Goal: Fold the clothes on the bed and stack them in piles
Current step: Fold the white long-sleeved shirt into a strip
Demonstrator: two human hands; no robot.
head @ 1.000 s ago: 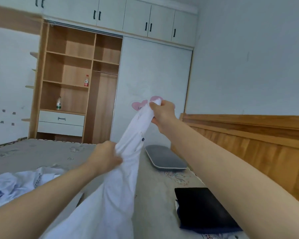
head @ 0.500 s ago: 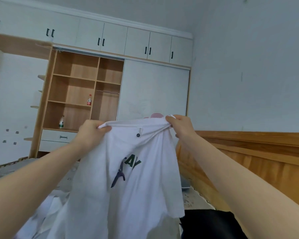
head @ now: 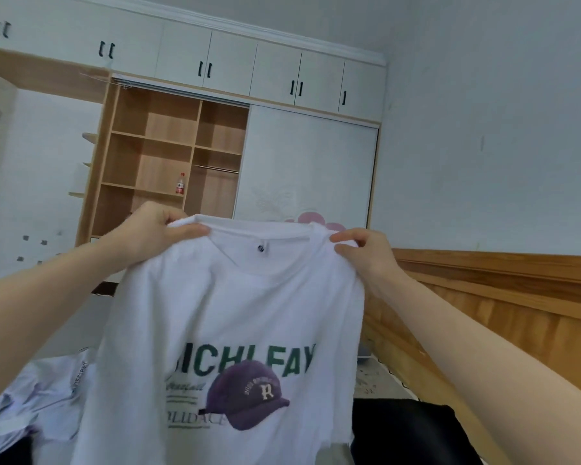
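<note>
Head view, both arms raised, left hand (head: 151, 234) and right hand (head: 366, 251) pinching shirt (head: 228, 317) at its shoulders, hem cut off below, bed (head: 379, 380) mostly hidden.

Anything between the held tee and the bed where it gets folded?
Partly hidden. The white T-shirt, held by left hand and right hand, covers the bed below it. Crumpled white clothes lie left, a folded black garment right.

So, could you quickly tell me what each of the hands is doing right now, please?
Left hand: pinching the white T-shirt at its shoulder.
Right hand: pinching its other shoulder.
</note>
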